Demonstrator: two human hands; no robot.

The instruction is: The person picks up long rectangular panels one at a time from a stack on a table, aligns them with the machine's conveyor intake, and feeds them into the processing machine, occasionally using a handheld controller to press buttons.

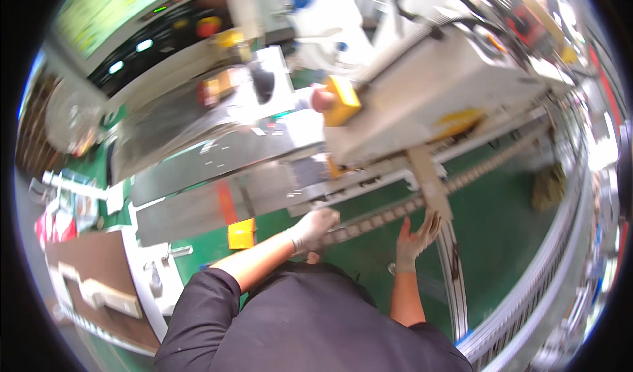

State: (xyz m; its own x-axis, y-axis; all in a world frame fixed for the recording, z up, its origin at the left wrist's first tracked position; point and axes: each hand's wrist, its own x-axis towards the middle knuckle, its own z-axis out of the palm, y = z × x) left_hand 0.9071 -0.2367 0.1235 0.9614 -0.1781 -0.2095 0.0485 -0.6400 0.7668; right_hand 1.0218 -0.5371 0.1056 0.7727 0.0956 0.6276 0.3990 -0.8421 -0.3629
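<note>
My left hand (315, 229), in a pale glove with some fingertips bare, is curled closed at the near end of a long segmented strip (389, 215). What lies inside its fingers is hidden. My right hand (417, 239), gloved the same way, has its thumb and fingers apart. Its fingertips are at the lower end of a flat tan bar (430, 184) that crosses over the strip; whether they touch it I cannot tell. The strip runs from my left hand up to the far right. Motion blurs the whole picture.
Ahead stands a metal work surface (191, 207) with a red stripe. A large pale machine housing (455, 75) with black hoses rises at the right. A yellow box (241, 234) is left of my left hand. Silver rails (521, 306) curve along the right over a green floor (501, 240).
</note>
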